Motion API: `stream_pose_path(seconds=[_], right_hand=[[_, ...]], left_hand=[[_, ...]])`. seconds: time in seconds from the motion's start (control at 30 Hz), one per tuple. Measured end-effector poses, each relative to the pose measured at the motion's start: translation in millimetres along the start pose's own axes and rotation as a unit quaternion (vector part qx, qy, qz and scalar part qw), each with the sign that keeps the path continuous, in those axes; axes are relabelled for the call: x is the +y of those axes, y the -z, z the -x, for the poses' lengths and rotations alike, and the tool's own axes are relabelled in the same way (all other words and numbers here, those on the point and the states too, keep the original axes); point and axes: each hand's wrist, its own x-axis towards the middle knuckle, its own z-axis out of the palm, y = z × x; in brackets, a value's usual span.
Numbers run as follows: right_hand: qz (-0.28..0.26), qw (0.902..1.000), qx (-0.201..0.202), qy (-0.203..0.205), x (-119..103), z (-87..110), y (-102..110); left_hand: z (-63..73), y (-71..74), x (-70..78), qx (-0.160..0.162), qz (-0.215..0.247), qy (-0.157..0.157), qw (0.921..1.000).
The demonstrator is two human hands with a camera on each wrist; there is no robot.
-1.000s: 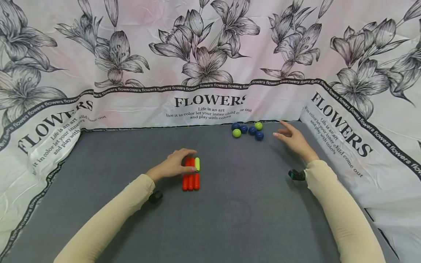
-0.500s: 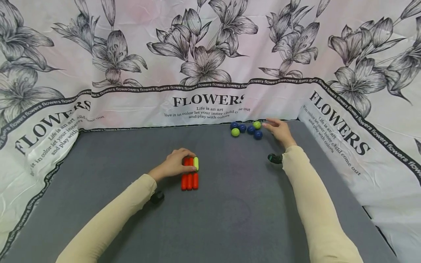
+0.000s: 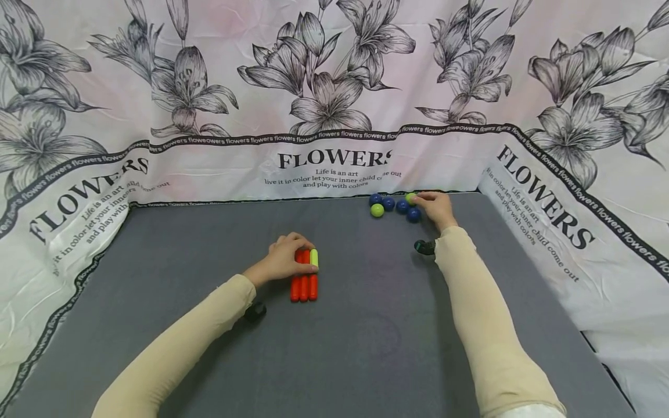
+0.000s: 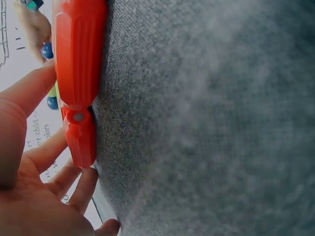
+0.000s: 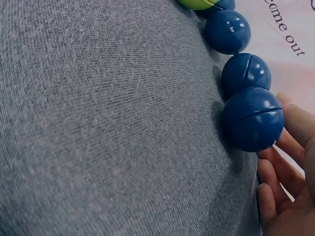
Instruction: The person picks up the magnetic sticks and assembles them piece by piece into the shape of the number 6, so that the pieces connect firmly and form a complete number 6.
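My left hand [image 3: 284, 259] pinches a yellow-green, capsule-shaped piece [image 3: 314, 257] lengthwise, thumb at the near end and a finger at the far end. Beside it lie red pieces of the same shape, partly under the hand, and a row of 3 red pieces [image 3: 304, 288] sits just nearer. Ribbed sides show on a red piece [image 4: 79, 54] in the left wrist view. At the back right, my right hand [image 3: 439, 209] pinches a green ball [image 3: 410, 198], partly covered by the fingers. That ball is hidden behind a blue ball [image 5: 253, 119] in the right wrist view.
Several blue balls [image 3: 388, 204] and another green ball [image 3: 377, 211] cluster at the grey table's [image 3: 345, 348] back edge, against a flower-printed cloth [image 3: 219, 168]. The cloth also bounds both sides. A black wrist camera [image 3: 424, 247] sits under each forearm.
My right hand has moved left to the far green ball and taken hold of it. The left hand has closed its thumb and finger onto the yellow-green piece.
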Motion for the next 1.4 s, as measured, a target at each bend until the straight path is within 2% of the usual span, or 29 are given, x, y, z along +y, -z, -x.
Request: stream_pose_path(seconds=[0.33,0.63,0.73,0.9,1.1,1.23,1.4], right_hand=[[0.023,0.9997,0.006,-0.006,-6,-2.7,-2],[0.036,0.9993,0.008,-0.010,-7,-4.2,-1],[0.032,0.9993,0.014,-0.008,-5,-3.5,0],[0.007,0.9994,0.034,0.005,-4,-1.5,3],[0.008,0.9979,0.045,0.045,-12,3.5,16],[0.015,0.9969,0.038,0.068,-17,11.6,24],[0.024,0.9957,0.017,0.088,-17,28.0,30]], left_hand=[[-1.0,4.2,5.5,-0.003,-0.004,0.006,1.0000],[-3.2,2.3,4.3,0.012,-0.009,0.007,0.9999],[-3.5,1.1,3.7,0.021,0.000,-0.003,0.9998],[-3.7,1.8,6.0,0.049,0.051,-0.028,0.9971],[-7.1,7.0,13.1,0.081,0.125,-0.040,0.9880],[-10.1,8.8,16.9,0.067,0.163,-0.048,0.9831],[-11.5,8.2,23.5,0.045,0.175,-0.045,0.9824]])
